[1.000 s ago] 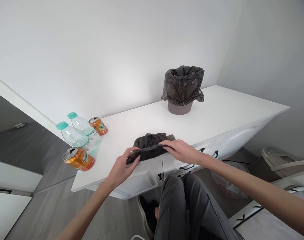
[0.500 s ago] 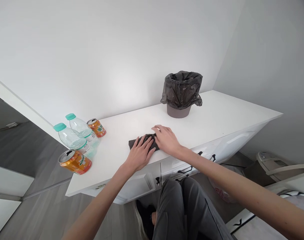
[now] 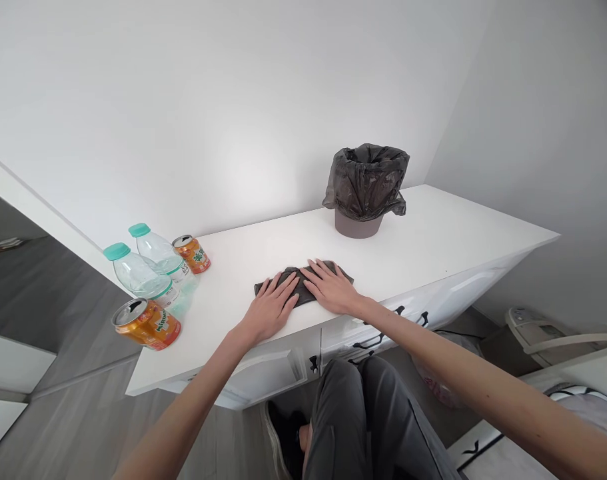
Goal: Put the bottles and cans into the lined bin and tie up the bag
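Note:
A folded black plastic bag [image 3: 302, 293] lies in a flat strip near the front edge of the white cabinet top. My left hand [image 3: 269, 312] rests on its left part, palm down with fingers spread. On its right part my right hand [image 3: 332, 291] lies flat, fingers stretched out and pointing up and to the left. Both hands press on the bag without gripping it, and they cover much of it.
Behind to the right stands a brown bin [image 3: 358, 225] lined with a black bag [image 3: 370, 183]. At the left end are two clear bottles [image 3: 138, 275] with teal caps and two orange Mirinda cans [image 3: 150, 325]. The cabinet top's right edge [image 3: 543, 235] juts over the floor.
My right hand, bent and partly raised before, now lies flat on the bag. The bag spreads farther to the right. My left hand has shifted slightly left and down.

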### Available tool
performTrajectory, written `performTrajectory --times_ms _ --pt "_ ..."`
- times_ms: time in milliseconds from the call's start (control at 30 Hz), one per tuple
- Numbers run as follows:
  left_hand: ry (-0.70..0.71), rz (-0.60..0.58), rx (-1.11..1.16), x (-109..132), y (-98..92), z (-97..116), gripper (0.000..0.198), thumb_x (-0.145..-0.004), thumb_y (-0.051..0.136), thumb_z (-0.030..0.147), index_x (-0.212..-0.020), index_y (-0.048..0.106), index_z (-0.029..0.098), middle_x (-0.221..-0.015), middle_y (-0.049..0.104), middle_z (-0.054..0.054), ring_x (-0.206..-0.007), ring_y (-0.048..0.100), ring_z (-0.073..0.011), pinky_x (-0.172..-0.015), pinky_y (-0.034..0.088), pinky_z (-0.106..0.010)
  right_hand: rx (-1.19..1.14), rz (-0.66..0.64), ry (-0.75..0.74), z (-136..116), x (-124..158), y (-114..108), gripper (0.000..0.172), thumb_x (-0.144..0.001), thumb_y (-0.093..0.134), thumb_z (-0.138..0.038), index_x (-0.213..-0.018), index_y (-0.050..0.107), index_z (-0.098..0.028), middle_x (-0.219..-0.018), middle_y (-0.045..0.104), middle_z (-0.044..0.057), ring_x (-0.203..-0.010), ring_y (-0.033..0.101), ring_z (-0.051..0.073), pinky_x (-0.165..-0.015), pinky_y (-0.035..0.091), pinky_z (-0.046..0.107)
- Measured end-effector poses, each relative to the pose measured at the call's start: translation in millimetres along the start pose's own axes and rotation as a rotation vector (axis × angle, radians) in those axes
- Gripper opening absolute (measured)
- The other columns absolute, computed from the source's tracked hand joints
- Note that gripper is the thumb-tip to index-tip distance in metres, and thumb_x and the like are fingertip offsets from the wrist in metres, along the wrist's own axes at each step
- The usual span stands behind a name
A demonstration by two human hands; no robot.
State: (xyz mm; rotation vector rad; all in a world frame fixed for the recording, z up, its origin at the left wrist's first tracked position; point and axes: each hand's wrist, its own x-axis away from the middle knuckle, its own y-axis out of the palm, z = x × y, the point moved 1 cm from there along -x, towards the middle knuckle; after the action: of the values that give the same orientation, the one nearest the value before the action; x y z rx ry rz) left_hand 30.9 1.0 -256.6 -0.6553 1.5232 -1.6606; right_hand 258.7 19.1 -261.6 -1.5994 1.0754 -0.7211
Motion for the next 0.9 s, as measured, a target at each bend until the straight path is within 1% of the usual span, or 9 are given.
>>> performTrajectory --times_ms 100,167,233,333,433,500,633,767,900 --pt "0.052 -0.011 -0.005 9 -2.0 -8 0.059 -0.111 0.022 0.050 -0.168 0.022 0.035 -0.174 0.026 0.005 -0.164 0.013 -0.0248 -0.134 0.017 -0.054 0.011 -0.005 0.018 -5 2 1 0.067 -0.110 0.009 -0.054 -0.169 0.025 -0.028 -0.178 0.013 0.003 -0.165 0.008 0.027 -0.130 0.011 0.060" --pt "0.074 0.021 -0.010 17 -4.0 -13 0.058 -0.112 0.023 0.049 -0.168 0.025 0.035 -0.175 0.026 0.005 -0.164 0.012 -0.0243 -0.134 0.016 -0.053 0.039 0.059 0.086 -17 8 5 0.065 -0.110 0.013 -0.052 -0.168 0.031 -0.026 -0.176 0.020 0.006 -0.164 0.011 0.033 -0.129 0.008 0.065" --pt "0.024 0.107 -0.001 25 -7.2 -14 0.057 -0.112 0.024 0.048 -0.167 0.029 0.033 -0.176 0.023 0.002 -0.164 0.013 -0.0244 -0.134 0.017 -0.053 0.067 0.169 0.134 -37 18 11 0.065 -0.110 0.018 -0.052 -0.166 0.036 -0.024 -0.175 0.023 0.010 -0.163 0.012 0.039 -0.126 0.004 0.071" --pt "-0.138 0.250 0.037 34 -13.6 -13 0.059 -0.111 0.024 0.047 -0.166 0.030 0.024 -0.177 0.019 -0.006 -0.164 0.015 -0.0263 -0.133 0.020 -0.054 0.054 0.266 0.088 -74 29 20 0.066 -0.109 0.022 -0.057 -0.166 0.036 -0.026 -0.176 0.019 0.012 -0.162 0.010 0.044 -0.123 0.007 0.077" --pt "-0.256 0.294 0.092 37 -17.9 -11 0.061 -0.111 0.024 0.048 -0.164 0.031 0.017 -0.176 0.020 -0.011 -0.163 0.020 -0.0294 -0.132 0.022 -0.057 -0.005 0.193 0.119 -94 29 21 0.070 -0.108 0.021 -0.062 -0.165 0.037 -0.027 -0.176 0.019 0.014 -0.160 0.013 0.047 -0.120 0.011 0.079" --pt "-0.302 0.303 0.131 36 -19.1 -10 0.062 -0.110 0.025 0.049 -0.162 0.033 0.017 -0.175 0.023 -0.014 -0.161 0.024 -0.0305 -0.131 0.025 -0.058 -0.022 0.116 0.163 -88 24 18 0.071 -0.107 0.019 -0.063 -0.167 0.034 -0.027 -0.176 0.020 0.015 -0.161 0.013 0.046 -0.120 0.008 0.079" --pt "-0.380 0.322 0.186 35 -20.6 -11 0.063 -0.110 0.026 0.052 -0.160 0.035 0.016 -0.173 0.029 -0.017 -0.159 0.032 -0.0302 -0.129 0.031 -0.056 -0.003 0.046 0.214 -34 18 5 0.071 -0.108 0.014 -0.061 -0.170 0.023 -0.028 -0.177 0.017 0.012 -0.162 0.009 0.041 -0.121 0.003 0.078" --pt "-0.433 0.309 0.192 34 -20.5 -11 0.065 -0.109 0.025 0.057 -0.160 0.035 0.017 -0.172 0.031 -0.017 -0.157 0.036 -0.0329 -0.126 0.035 -0.057 0.028 0.062 0.296 51 32 -12 0.074 -0.106 0.014 -0.064 -0.170 0.023 -0.028 -0.177 0.017 0.010 -0.163 0.009 0.039 -0.125 0.006 0.072" --pt "-0.411 0.267 0.127 28 -14.7 -14 0.069 -0.108 0.024 0.058 -0.159 0.035 0.013 -0.169 0.037 -0.019 -0.158 0.032 -0.0341 -0.130 0.027 -0.057 0.092 0.078 0.430 142 60 -31 0.071 -0.106 0.016 -0.061 -0.169 0.026 -0.030 -0.176 0.020 0.010 -0.163 0.014 0.037 -0.127 0.011 0.067"
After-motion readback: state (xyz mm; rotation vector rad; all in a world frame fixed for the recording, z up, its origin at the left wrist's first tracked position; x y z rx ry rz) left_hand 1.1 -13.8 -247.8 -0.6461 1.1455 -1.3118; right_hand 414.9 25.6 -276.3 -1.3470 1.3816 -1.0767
